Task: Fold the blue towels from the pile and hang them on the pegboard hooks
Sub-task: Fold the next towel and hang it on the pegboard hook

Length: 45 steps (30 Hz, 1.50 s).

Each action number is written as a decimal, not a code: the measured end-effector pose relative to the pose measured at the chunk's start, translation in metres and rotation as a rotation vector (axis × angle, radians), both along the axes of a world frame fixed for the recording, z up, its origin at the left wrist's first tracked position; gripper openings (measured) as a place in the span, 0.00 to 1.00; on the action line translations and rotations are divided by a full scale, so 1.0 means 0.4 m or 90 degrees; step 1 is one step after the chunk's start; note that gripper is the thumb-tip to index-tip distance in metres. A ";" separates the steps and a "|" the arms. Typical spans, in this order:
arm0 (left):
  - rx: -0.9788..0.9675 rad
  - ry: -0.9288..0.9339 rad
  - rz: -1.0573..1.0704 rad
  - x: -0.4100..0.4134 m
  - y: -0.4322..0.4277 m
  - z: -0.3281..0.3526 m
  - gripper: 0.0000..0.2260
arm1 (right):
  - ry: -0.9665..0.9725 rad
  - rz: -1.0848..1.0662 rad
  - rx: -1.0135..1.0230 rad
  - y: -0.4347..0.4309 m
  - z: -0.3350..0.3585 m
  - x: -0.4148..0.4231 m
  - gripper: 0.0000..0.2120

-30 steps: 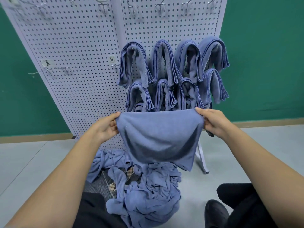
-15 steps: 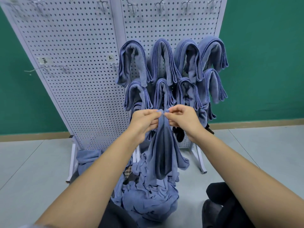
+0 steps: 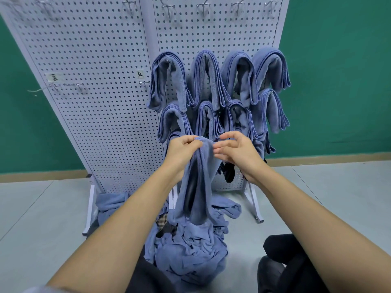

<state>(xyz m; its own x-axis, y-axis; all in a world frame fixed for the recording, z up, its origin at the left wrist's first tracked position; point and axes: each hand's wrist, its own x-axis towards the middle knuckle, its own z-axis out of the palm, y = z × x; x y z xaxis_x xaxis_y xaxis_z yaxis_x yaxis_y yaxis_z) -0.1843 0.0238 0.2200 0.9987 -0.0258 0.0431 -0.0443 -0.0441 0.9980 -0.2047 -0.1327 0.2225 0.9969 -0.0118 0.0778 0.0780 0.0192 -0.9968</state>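
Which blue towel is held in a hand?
The towel pinched by the left hand; the others hang on the pegboard or lie heaped on the floor.

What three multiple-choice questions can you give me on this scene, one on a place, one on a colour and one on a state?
1. Where is the pile of unfolded towels?
A. on a table
B. on the floor at the foot of the pegboard
C. on the top hooks

2. What colour is the wall behind the pegboard?
A. red
B. green
C. yellow

3. How is the held towel placed?
A. spread flat on the floor
B. draped over a hook
C. hanging down from the left hand, which pinches its top

Answers:
1 B, the heap lies on the floor below the board.
2 B, green shows on both sides of the board.
3 C, its top is in the left hand's grip and the rest hangs free.
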 end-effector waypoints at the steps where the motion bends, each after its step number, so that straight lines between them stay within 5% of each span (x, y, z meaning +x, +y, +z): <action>1: -0.021 0.005 -0.025 0.000 0.003 0.004 0.05 | -0.007 -0.031 -0.051 -0.012 -0.005 0.007 0.14; 4: -0.135 0.015 -0.141 -0.004 0.017 0.022 0.07 | 0.048 -0.049 -0.152 -0.049 -0.030 0.039 0.31; 7: -0.215 0.012 -0.213 0.004 0.038 0.024 0.09 | 0.146 0.044 -0.064 -0.065 -0.052 0.055 0.46; 9: -0.238 0.024 -0.210 0.011 0.053 0.019 0.10 | 0.156 0.095 -0.028 -0.068 -0.049 0.055 0.36; 12: -0.190 0.064 -0.140 0.018 0.074 0.010 0.10 | 0.101 0.101 -0.010 -0.065 -0.030 0.043 0.05; 20: -0.097 0.088 -0.084 0.028 0.053 -0.010 0.05 | -0.067 -0.055 -0.164 -0.078 0.002 0.034 0.12; 25: -0.098 0.049 -0.153 0.020 0.011 -0.010 0.06 | -0.132 -0.001 -0.362 -0.096 0.014 0.028 0.20; 29: -0.081 0.037 -0.213 0.020 -0.008 -0.013 0.06 | -0.158 0.054 -0.532 -0.089 0.009 0.023 0.06; 38: -0.092 0.106 -0.053 0.018 -0.019 -0.042 0.04 | -0.177 0.000 -0.578 -0.072 0.024 0.011 0.08; 45: -0.144 0.217 -0.020 -0.044 -0.046 -0.104 0.15 | -0.174 -0.072 -0.569 -0.081 0.130 -0.013 0.09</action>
